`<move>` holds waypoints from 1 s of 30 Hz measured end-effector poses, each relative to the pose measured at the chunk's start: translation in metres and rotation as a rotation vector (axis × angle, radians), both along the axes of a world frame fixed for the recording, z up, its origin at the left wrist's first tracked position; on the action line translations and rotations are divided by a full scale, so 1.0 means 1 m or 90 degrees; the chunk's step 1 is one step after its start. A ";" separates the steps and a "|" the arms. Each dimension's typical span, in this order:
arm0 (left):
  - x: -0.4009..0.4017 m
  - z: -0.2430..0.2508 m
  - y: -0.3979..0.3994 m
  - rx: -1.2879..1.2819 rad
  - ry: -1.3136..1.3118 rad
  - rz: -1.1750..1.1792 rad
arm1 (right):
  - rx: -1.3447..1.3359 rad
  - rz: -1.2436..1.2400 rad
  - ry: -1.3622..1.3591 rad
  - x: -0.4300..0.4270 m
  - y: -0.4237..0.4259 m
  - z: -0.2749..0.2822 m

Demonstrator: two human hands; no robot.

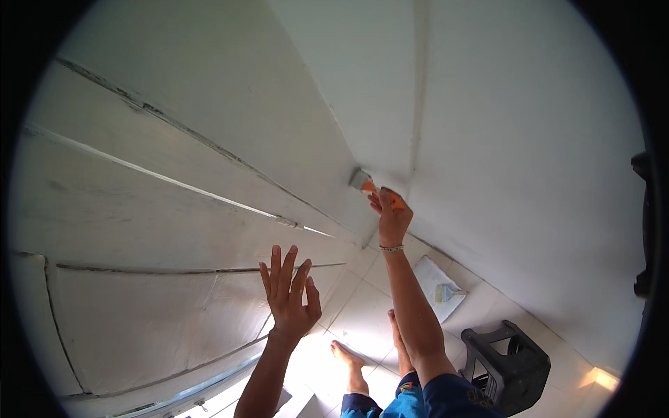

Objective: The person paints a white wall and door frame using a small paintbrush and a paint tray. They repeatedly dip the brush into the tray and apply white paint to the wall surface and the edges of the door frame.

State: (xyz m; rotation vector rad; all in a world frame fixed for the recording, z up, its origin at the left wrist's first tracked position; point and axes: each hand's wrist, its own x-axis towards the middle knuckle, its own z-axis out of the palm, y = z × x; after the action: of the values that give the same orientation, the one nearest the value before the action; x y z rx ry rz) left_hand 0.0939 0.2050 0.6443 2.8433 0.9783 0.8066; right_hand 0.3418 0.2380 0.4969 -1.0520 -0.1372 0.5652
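My right hand (394,217) grips the orange handle of a flat paintbrush (361,180), its pale bristles against the light wall near the corner. A bracelet circles that wrist. My left hand (291,298) is raised with its fingers apart and holds nothing, in front of the white panelled door (136,318). On the tiled floor, a second paintbrush (445,293) with a pale handle lies on a white sheet or flat bag (431,277).
A black plastic stool (515,360) stands on the floor tiles at the lower right, close to the right wall (522,157). My bare feet are on the tiles below my hands. A door hinge (287,222) shows at left of centre.
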 end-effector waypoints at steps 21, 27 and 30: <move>-0.016 0.058 0.017 0.034 0.024 0.006 | 0.194 0.031 0.041 -0.050 -0.023 0.167; -0.023 0.063 0.019 0.004 -0.023 -0.036 | -0.020 0.025 0.194 -0.064 -0.062 0.062; -0.024 0.052 0.023 0.022 -0.040 -0.041 | -0.051 0.011 0.111 -0.067 -0.140 0.005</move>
State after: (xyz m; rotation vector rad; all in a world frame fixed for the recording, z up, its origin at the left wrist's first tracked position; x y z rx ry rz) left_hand 0.0702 0.2277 0.6962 2.8429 0.8686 0.9078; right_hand 0.2749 0.0979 0.5021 -1.0751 0.0294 0.6790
